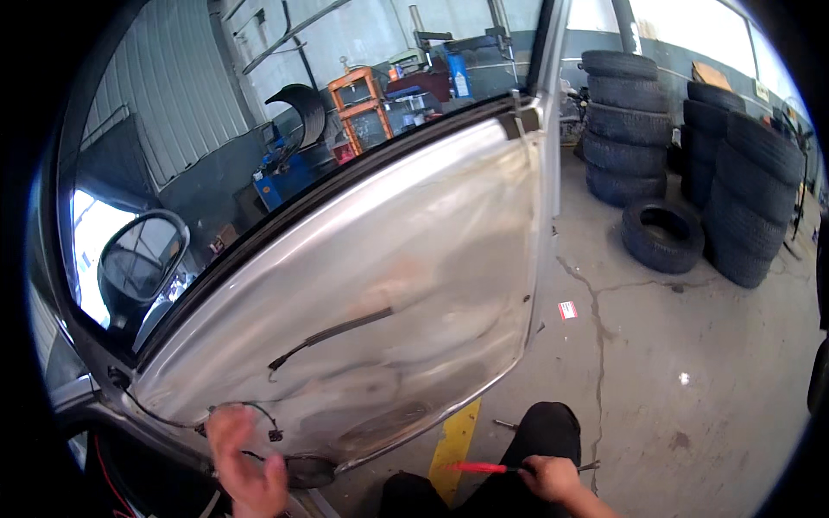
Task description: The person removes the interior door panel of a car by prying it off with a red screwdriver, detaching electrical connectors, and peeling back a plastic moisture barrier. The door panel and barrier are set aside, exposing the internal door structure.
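In front of me stands a car door [406,250] with its inner side covered by a clear plastic sheet. My left hand [244,457] is raised at the door's lower left, slightly blurred, fingers up and thumb apart, nothing visible in it. Just behind it runs a thin black cable [155,418], and a small dark connector [275,435] hangs beside the fingers. Over my knee, my right hand [551,477] is closed round a slim tool [479,467] with a red end pointing left; its dark other end sticks out to the right.
A dark cable length [332,335] lies against the sheet. A round speaker [309,471] sits low in the door. The side mirror [142,259] shows through the window. Tyre stacks [626,129] and a single tyre [662,236] stand right. A yellow stripe [455,440] marks the floor.
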A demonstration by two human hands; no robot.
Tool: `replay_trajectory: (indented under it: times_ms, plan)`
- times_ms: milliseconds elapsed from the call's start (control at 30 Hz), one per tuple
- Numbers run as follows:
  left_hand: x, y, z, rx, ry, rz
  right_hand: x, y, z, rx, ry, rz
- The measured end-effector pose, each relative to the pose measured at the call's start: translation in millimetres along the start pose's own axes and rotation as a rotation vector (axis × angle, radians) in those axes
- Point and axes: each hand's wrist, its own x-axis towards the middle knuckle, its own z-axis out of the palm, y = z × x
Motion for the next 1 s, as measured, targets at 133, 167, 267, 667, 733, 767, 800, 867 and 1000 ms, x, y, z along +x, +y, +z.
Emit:
replay_trajectory:
  times_ms: [133,167,267,667,733,767,800,867,1000]
  plan:
    - [86.0,-13.8,20.6,0.192,0.027,0.117,-14.5,60.7,-22.6,0.112,0.213,0.185]
    - [109.3,-16.8,24.5,0.244,0.028,0.182,-15.3,76.7,-27.4,0.158,0.302,0.237]
    - [175.5,-11.0,52.5,0.387,0.051,0.337,-14.6,157.7,-23.2,0.377,0.553,0.362]
    - [204.7,-35.8,84.3,0.620,0.019,0.351,20.3,402.4,45.3,0.460,0.454,0.962]
    - [204.7,-42.9,84.8,0.652,0.012,0.345,27.4,443.6,86.4,0.458,0.363,1.031]
    - [203.0,-43.3,81.9,0.661,-0.005,0.327,30.1,444.4,95.8,0.433,0.299,1.023]
    - [201.2,-50.3,81.1,0.702,-0.009,0.365,33.2,444.3,99.8,0.407,0.237,1.015]
    - [197.0,-56.4,77.2,0.750,-0.021,0.364,34.7,439.2,109.4,0.401,0.168,0.960]
    - [199.5,-69.8,63.1,0.790,-0.066,0.385,42.5,444.4,132.3,0.276,-0.017,0.933]
